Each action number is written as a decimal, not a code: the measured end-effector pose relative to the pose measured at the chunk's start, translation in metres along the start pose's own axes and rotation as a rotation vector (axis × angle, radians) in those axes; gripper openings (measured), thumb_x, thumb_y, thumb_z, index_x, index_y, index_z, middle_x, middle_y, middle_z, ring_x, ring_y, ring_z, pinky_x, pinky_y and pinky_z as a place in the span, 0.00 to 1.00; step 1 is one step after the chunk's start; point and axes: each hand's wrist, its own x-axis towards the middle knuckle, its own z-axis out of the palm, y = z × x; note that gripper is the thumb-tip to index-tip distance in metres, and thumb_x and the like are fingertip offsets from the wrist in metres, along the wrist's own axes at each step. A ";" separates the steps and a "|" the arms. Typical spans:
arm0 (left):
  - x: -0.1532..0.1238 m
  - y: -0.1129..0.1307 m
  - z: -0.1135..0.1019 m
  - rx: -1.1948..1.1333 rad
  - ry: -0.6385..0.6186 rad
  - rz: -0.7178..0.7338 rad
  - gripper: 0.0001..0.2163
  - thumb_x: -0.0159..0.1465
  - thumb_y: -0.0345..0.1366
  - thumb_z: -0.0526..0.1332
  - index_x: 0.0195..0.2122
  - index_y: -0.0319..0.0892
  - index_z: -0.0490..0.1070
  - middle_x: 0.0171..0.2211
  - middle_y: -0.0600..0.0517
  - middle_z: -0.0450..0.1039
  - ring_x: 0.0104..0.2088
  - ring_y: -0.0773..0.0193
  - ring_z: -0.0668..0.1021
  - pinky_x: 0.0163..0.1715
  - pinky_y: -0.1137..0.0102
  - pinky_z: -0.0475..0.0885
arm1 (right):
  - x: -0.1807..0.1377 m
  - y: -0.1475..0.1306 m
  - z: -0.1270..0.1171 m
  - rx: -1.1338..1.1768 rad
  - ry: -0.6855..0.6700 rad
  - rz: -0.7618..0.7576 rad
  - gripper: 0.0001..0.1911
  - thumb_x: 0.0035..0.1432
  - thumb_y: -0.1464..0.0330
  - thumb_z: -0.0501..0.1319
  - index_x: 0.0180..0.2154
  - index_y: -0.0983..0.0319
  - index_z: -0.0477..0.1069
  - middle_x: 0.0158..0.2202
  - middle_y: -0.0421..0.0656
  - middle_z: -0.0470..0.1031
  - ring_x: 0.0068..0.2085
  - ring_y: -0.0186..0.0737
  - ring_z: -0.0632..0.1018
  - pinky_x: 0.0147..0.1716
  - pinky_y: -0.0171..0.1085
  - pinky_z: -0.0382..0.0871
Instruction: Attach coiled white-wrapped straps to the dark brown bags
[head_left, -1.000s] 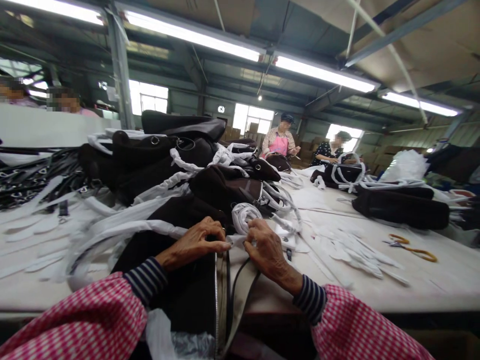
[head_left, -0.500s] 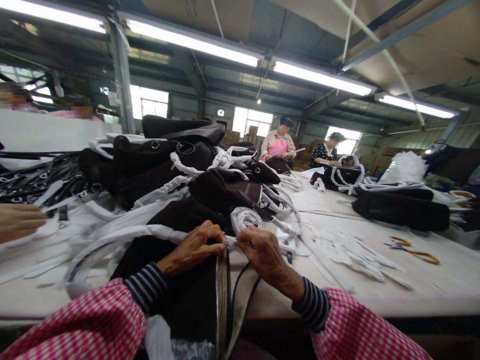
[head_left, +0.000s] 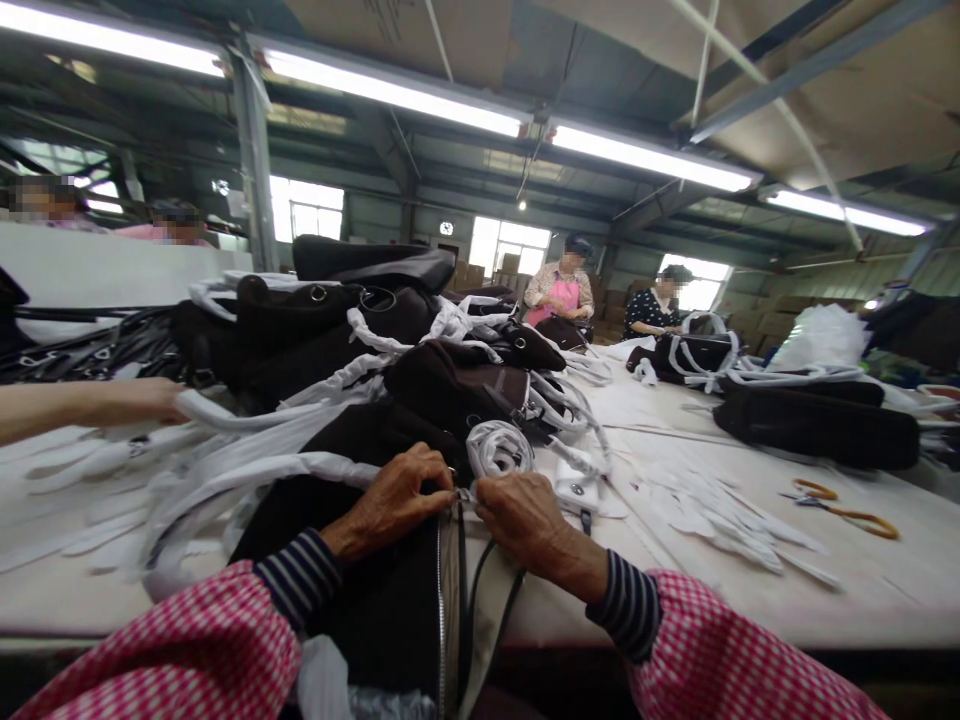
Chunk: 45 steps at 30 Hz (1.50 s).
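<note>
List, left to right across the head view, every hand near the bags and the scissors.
Co-worker's hand, left hand, right hand, scissors.

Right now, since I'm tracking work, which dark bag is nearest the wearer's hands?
The front bag, at the near edge of the table, its silver zipper running from the left hand down the picture; other dark bags lie behind or farther right.

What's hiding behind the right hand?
Just behind the right hand is a white wrapped coil, with a dark bag beyond it. The hand covers whatever is directly under it, so I can't see that.
</note>
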 end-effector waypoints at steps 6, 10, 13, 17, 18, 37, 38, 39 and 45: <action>0.001 0.003 0.000 -0.024 -0.033 0.005 0.07 0.65 0.36 0.63 0.29 0.42 0.75 0.34 0.51 0.75 0.41 0.58 0.72 0.44 0.64 0.65 | -0.017 0.021 0.023 0.116 0.044 0.061 0.07 0.66 0.70 0.62 0.39 0.62 0.79 0.38 0.48 0.84 0.40 0.47 0.83 0.34 0.37 0.60; 0.000 0.004 0.000 -0.093 -0.095 0.022 0.08 0.65 0.42 0.66 0.34 0.45 0.80 0.35 0.52 0.76 0.42 0.58 0.73 0.45 0.65 0.65 | -0.009 0.014 0.015 0.338 0.229 0.052 0.04 0.63 0.71 0.65 0.39 0.61 0.80 0.35 0.44 0.84 0.38 0.42 0.83 0.36 0.35 0.61; 0.000 0.005 0.000 -0.127 -0.021 -0.080 0.10 0.65 0.44 0.66 0.35 0.43 0.79 0.36 0.52 0.76 0.40 0.59 0.74 0.42 0.66 0.66 | -0.001 0.007 0.006 0.416 0.307 0.031 0.03 0.61 0.72 0.67 0.35 0.61 0.80 0.31 0.42 0.83 0.35 0.40 0.81 0.34 0.35 0.59; 0.001 0.006 0.000 -0.186 0.041 -0.162 0.12 0.64 0.45 0.67 0.35 0.41 0.74 0.34 0.54 0.74 0.36 0.61 0.74 0.37 0.68 0.65 | -0.001 0.007 0.003 0.524 0.304 0.036 0.03 0.60 0.73 0.67 0.33 0.62 0.80 0.28 0.41 0.81 0.30 0.37 0.78 0.32 0.34 0.58; 0.002 0.006 0.000 -0.183 0.021 -0.157 0.12 0.64 0.45 0.67 0.36 0.41 0.74 0.34 0.54 0.74 0.37 0.61 0.74 0.37 0.68 0.65 | -0.001 0.008 0.003 0.548 0.298 0.041 0.03 0.60 0.73 0.67 0.33 0.62 0.80 0.28 0.41 0.80 0.30 0.37 0.77 0.31 0.34 0.58; 0.000 0.010 -0.006 -0.066 -0.076 -0.147 0.16 0.66 0.49 0.61 0.33 0.43 0.78 0.35 0.52 0.70 0.38 0.59 0.73 0.40 0.66 0.63 | -0.011 0.017 0.013 0.109 0.231 -0.054 0.08 0.67 0.75 0.59 0.38 0.62 0.76 0.34 0.45 0.81 0.35 0.40 0.80 0.31 0.37 0.57; -0.001 0.010 -0.006 -0.058 -0.081 -0.152 0.15 0.67 0.49 0.61 0.33 0.42 0.78 0.35 0.52 0.70 0.38 0.59 0.73 0.40 0.65 0.64 | -0.010 0.018 0.015 0.121 0.253 -0.048 0.07 0.66 0.75 0.59 0.36 0.62 0.76 0.33 0.45 0.81 0.35 0.40 0.80 0.31 0.37 0.57; -0.001 0.010 -0.006 -0.052 -0.082 -0.157 0.15 0.67 0.49 0.60 0.33 0.42 0.78 0.35 0.52 0.71 0.39 0.59 0.73 0.41 0.65 0.64 | -0.009 0.017 0.017 0.144 0.266 -0.036 0.07 0.65 0.75 0.60 0.36 0.62 0.76 0.33 0.44 0.81 0.35 0.40 0.80 0.31 0.37 0.57; -0.004 0.009 0.000 -0.113 -0.058 -0.075 0.08 0.65 0.42 0.65 0.40 0.44 0.76 0.39 0.53 0.73 0.42 0.59 0.75 0.45 0.65 0.67 | 0.003 0.006 0.015 0.312 0.264 0.054 0.04 0.60 0.73 0.65 0.36 0.61 0.79 0.33 0.43 0.83 0.35 0.42 0.82 0.33 0.36 0.58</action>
